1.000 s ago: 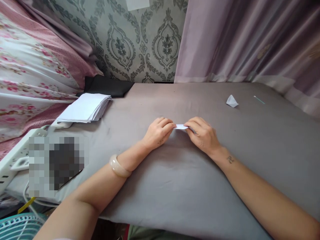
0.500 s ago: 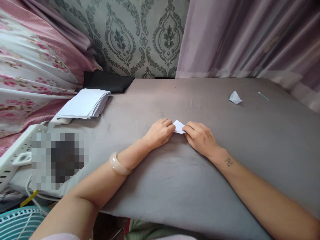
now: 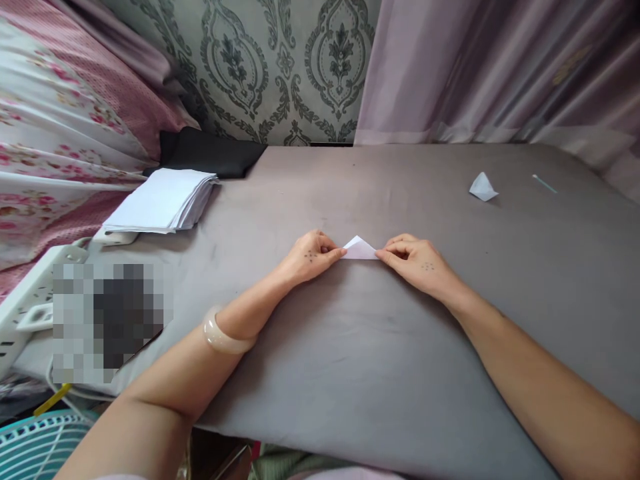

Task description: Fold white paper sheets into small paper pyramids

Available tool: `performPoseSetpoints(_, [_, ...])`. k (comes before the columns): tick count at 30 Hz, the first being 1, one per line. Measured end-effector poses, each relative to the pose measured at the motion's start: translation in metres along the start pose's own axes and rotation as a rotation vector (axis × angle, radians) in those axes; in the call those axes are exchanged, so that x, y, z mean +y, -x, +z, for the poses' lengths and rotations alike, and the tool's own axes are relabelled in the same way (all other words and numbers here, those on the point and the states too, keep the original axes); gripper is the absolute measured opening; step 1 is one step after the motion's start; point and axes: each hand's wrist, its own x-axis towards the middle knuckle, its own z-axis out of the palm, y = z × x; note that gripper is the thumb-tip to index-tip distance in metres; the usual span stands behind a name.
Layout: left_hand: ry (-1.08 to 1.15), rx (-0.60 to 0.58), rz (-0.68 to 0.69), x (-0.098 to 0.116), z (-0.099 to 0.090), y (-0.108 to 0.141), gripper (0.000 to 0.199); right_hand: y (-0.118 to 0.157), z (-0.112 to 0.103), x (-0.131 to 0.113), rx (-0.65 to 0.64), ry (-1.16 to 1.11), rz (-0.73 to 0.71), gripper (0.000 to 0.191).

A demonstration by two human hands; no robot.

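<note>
A small piece of folded white paper (image 3: 359, 249), now a low triangle with its peak pointing away from me, is held just over the grey cloth surface (image 3: 320, 333). My left hand (image 3: 314, 257) pinches its left corner between thumb and fingers. At the opposite corner, my right hand (image 3: 413, 260) pinches it the same way. The fingertips hide both corners. Farther off to the right stands another folded white paper shape (image 3: 483, 187), touched by neither hand.
A stack of white paper (image 3: 160, 199) lies at the left, in front of a black folded item (image 3: 210, 152). A white power strip (image 3: 40, 293) and a blurred-out patch are nearer. A thin stick (image 3: 545, 184) lies far right; a teal fan (image 3: 45, 440) stands lower left.
The paper has gone from a small diamond-like shape to a wider, flatter triangle. Both hands have moved apart and turned, with thumbs now in view at the corners. The view has shifted slightly.
</note>
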Motion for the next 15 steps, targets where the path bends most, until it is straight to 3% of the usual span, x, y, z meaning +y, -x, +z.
performPoseSetpoints(8, [-0.058, 0.097, -0.078, 0.003, 0.011, -0.004, 0.023, -0.002, 0.011, -0.003, 0.137, 0.132, -0.001, 0.024])
performPoseSetpoints(15, [-0.086, 0.089, -0.107, 0.009, 0.013, -0.006, 0.019, -0.004, 0.013, -0.008, 0.135, 0.197, 0.008, 0.025])
